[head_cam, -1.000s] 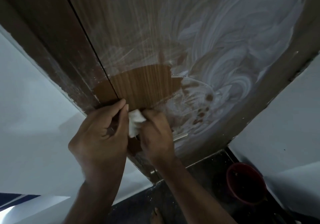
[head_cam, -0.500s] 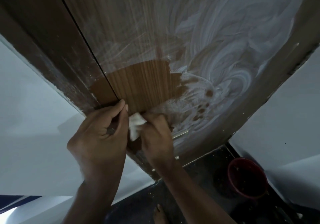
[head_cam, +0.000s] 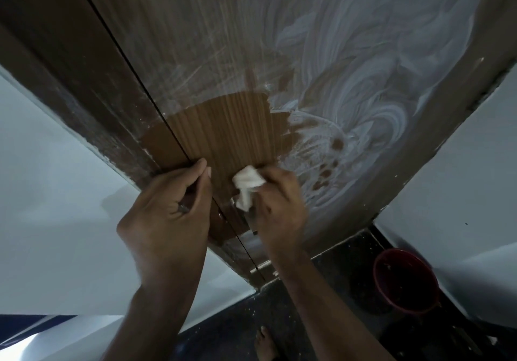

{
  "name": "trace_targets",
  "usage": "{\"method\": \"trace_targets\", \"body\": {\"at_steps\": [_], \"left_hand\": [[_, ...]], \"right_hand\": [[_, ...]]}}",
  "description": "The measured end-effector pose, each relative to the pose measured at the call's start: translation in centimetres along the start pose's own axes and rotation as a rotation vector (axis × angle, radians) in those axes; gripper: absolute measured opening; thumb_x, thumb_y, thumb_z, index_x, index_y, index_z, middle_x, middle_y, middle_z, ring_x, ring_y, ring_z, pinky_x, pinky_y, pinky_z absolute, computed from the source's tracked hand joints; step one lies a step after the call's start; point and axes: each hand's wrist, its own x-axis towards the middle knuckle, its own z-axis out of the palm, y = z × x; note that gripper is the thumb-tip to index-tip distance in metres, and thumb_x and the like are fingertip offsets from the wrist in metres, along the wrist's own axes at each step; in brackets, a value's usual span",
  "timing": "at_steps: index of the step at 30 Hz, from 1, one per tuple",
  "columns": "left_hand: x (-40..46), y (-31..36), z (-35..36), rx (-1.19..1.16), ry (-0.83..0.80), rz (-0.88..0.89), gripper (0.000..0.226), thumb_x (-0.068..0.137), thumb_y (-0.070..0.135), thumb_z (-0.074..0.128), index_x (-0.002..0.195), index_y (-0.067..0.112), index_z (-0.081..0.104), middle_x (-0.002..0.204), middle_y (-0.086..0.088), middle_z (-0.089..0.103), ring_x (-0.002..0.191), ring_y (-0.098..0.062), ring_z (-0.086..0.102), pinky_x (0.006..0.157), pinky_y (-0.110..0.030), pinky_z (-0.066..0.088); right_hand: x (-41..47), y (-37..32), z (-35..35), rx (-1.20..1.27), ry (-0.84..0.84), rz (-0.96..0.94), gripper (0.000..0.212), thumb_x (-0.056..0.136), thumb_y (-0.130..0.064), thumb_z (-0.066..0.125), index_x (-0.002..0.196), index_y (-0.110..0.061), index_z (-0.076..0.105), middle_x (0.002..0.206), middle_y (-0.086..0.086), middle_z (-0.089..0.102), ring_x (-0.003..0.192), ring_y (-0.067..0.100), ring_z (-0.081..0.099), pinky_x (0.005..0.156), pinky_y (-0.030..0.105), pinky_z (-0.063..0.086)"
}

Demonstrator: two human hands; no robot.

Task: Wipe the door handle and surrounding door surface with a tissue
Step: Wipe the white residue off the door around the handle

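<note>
The wooden door [head_cam: 223, 131] has a clean brown patch in its middle and white smeared residue [head_cam: 363, 109] to the right and above. My right hand [head_cam: 279, 206] grips a crumpled white tissue [head_cam: 247, 184] and presses it on the door at the lower edge of the clean patch. My left hand [head_cam: 167, 215] lies by the door's gap, fingers curled round a metal part of the door handle [head_cam: 183, 208], thumb pointing up. A little metal [head_cam: 232, 200] shows under the tissue; the rest of the handle is hidden by both hands.
The dark door frame [head_cam: 84, 95] runs along the left, with white walls [head_cam: 56, 206] on both sides. On the dark floor at the lower right stands a red bucket [head_cam: 405, 282]. A bare foot [head_cam: 265, 344] shows at the bottom.
My right hand has slid the tissue right and slightly up, away from my left hand, so more tissue and bare door show between them. My left hand has kept its hold.
</note>
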Motion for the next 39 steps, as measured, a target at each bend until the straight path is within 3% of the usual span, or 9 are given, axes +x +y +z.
{"method": "trace_targets", "body": {"at_steps": [7,13,17,20,24,29,32,36,39], "left_hand": [[0.0,0.0,0.2,-0.035,0.008,-0.036,0.018,0.096,0.021,0.074,0.109,0.009,0.079,0.098,-0.006,0.079,0.080,-0.017,0.076,0.072,-0.036,0.063],[0.2,0.0,0.4,0.031,0.023,0.009,0.014,0.095,0.019,0.075,0.104,0.010,0.080,0.097,-0.003,0.078,0.081,-0.013,0.074,0.079,-0.009,0.050],[-0.1,-0.1,0.7,0.026,0.001,0.014,0.014,0.095,0.019,0.075,0.105,0.010,0.080,0.098,-0.002,0.078,0.082,-0.013,0.074,0.076,-0.011,0.051],[-0.4,0.1,0.8,0.034,-0.033,0.055,0.013,0.094,0.018,0.076,0.104,0.010,0.081,0.097,-0.001,0.077,0.082,-0.010,0.071,0.080,-0.004,0.047],[-0.2,0.4,1.2,0.017,-0.076,0.124,0.013,0.093,0.014,0.076,0.104,0.007,0.081,0.098,0.003,0.074,0.085,0.000,0.065,0.084,0.000,0.045],[0.1,0.6,1.7,0.043,-0.086,0.150,0.013,0.094,0.016,0.075,0.104,0.009,0.080,0.100,0.012,0.066,0.086,-0.002,0.065,0.079,-0.002,0.045],[0.0,0.6,1.8,0.019,-0.096,0.104,0.016,0.096,0.019,0.074,0.107,0.011,0.080,0.103,0.008,0.071,0.086,-0.001,0.065,0.082,0.000,0.045],[0.0,0.6,1.8,-0.010,-0.110,0.078,0.018,0.096,0.021,0.073,0.111,0.012,0.079,0.101,0.000,0.076,0.080,-0.007,0.069,0.081,-0.002,0.047],[0.0,0.9,1.9,-0.015,-0.102,0.079,0.016,0.095,0.020,0.074,0.108,0.012,0.080,0.100,0.006,0.072,0.083,0.001,0.064,0.082,0.001,0.044]], "right_hand": [[2.0,-1.3,-0.5,0.140,0.202,0.278,0.017,0.081,0.013,0.068,0.092,0.002,0.077,0.100,0.018,0.065,0.094,0.015,0.064,0.075,0.021,0.056],[-1.1,-4.7,0.6,0.138,-0.055,0.160,0.034,0.084,0.011,0.069,0.118,0.010,0.064,0.123,0.026,0.054,0.120,0.020,0.054,0.097,0.030,0.051],[-2.2,-3.9,0.7,0.162,-0.279,0.201,0.025,0.099,-0.014,0.055,0.122,-0.016,0.063,0.122,-0.004,0.059,0.116,-0.003,0.050,0.104,0.025,0.044],[-0.4,-2.3,-0.1,0.144,-0.141,0.137,0.022,0.094,-0.003,0.056,0.113,-0.009,0.065,0.112,0.004,0.060,0.103,0.022,0.061,0.096,0.028,0.049],[0.9,1.1,-1.3,-0.103,0.135,0.171,0.008,0.087,0.001,0.070,0.092,0.004,0.073,0.096,0.011,0.068,0.090,0.015,0.061,0.080,0.020,0.053],[-1.8,-1.2,0.0,-0.060,-0.175,0.030,0.018,0.092,-0.001,0.063,0.107,-0.001,0.071,0.101,0.009,0.066,0.096,0.014,0.057,0.090,0.010,0.038],[-0.5,-0.2,-1.0,0.008,-0.136,0.255,0.017,0.093,-0.003,0.056,0.099,0.003,0.072,0.087,-0.007,0.066,0.090,-0.011,0.058,0.083,0.004,0.044],[0.9,3.3,-2.8,-0.103,0.201,0.648,0.005,0.085,-0.008,0.074,0.089,-0.011,0.073,0.092,-0.001,0.067,0.078,0.005,0.064,0.062,0.011,0.051],[1.1,2.5,-2.1,-0.042,0.217,0.668,0.007,0.084,-0.005,0.074,0.089,-0.010,0.073,0.093,0.003,0.066,0.079,0.005,0.062,0.063,0.016,0.054]]}}
